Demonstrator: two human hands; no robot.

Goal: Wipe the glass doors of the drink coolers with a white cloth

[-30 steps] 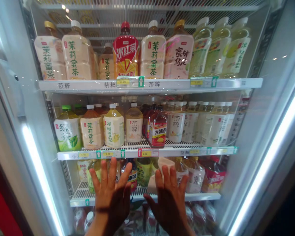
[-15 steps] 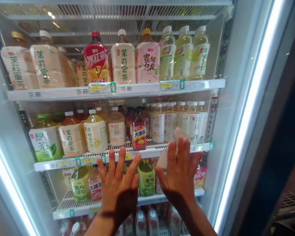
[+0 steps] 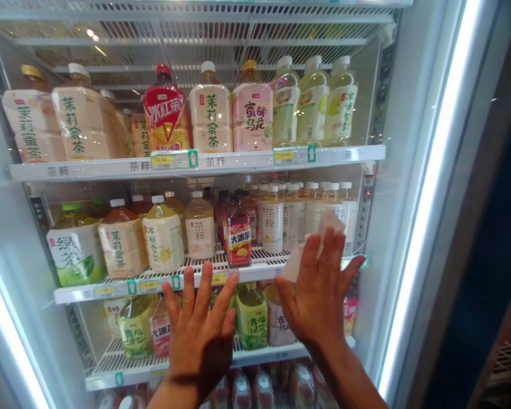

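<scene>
My left hand [image 3: 204, 329] is spread flat in front of the cooler's lower shelves, its fingers apart and nothing in them. To its right, my right hand [image 3: 319, 289] has its fingers stretched upward over a pale white tissue [image 3: 293, 266]. Part of the tissue shows past the fingertips and beside the thumb; the palm covers the rest. Both hands seem to lie against clear glass, though the contact itself is hard to make out. Behind them stand a small dark bottle with a red label [image 3: 239, 236] and a green tea bottle [image 3: 252, 318].
Several large tea bottles line the upper shelf [image 3: 238, 159]. More bottles fill the middle shelf [image 3: 80, 294] and the lower shelf [image 3: 106, 378]. A bright light strip [image 3: 426, 182] runs down the cooler's right side, and another light strip [image 3: 12, 335] is at lower left.
My right hand and the tissue have shifted right and slightly up across the bottles. The left hand has barely moved. The view has tilted a little, so the shelves sit lower.
</scene>
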